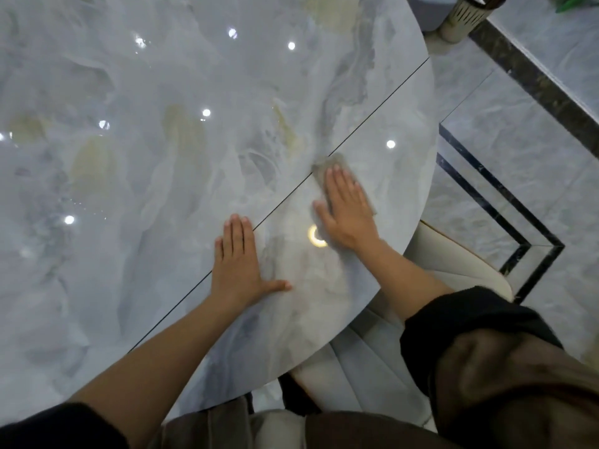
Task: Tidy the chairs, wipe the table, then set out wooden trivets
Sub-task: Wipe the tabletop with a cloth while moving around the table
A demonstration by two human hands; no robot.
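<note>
Grey marbled table (129, 157), glossy, fills the left and far part of the view; ceiling lights reflect in it as bright spots. A thin dark seam (372, 118) runs diagonally across the top from the near left to the far right edge. Left hand (238, 264) lies palm down on the table just left of the seam, its fingers (238, 231) straight and close together, thumb spread out to the right across the seam; it grasps nothing. Right hand (345, 209) lies palm down on a grey cloth (332, 161) near the table's right edge, its fingers (338, 183) straight and pressing the cloth flat against the surface, not curled round it. The cloth shows beyond the fingertips and along both sides of the hand, and it straddles the seam. Both forearms are bare, with dark sleeves (470, 319) pushed up. A cream chair (453, 270) stands at the near right, its seat partly under the table edge. Grey tiled floor (502, 157) with dark border strips lies to the right.
</note>
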